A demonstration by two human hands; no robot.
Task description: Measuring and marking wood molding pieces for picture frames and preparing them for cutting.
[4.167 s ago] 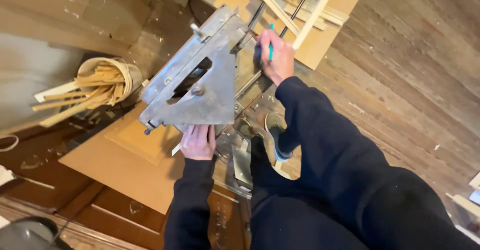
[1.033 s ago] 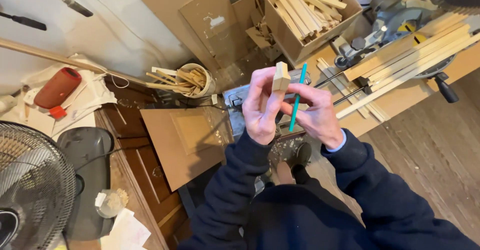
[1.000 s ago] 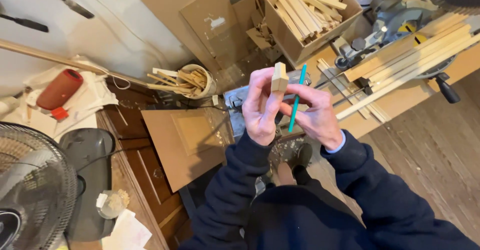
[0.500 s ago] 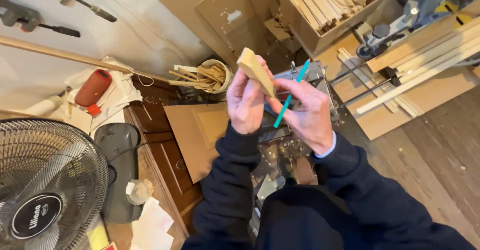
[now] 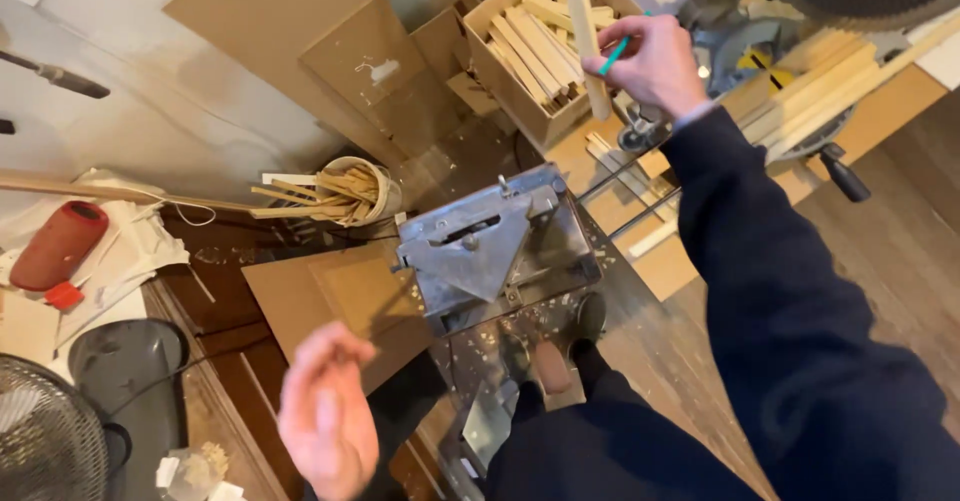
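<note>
Woodworking shop: miter saw (image 5: 790,21), offcuts (image 5: 535,46).

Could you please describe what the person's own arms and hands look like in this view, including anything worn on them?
Both hands are bare: no gloves, rings or watch show. The right hand comes out of a long, dark navy sleeve of soft, loose cloth with a plain cuff at the wrist. The left hand is blurred; a dark sleeve shows just behind it. No markings show on the cloth.

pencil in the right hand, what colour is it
Teal green; the pencil pokes out of the right hand beside a wood strip, head view.
</note>
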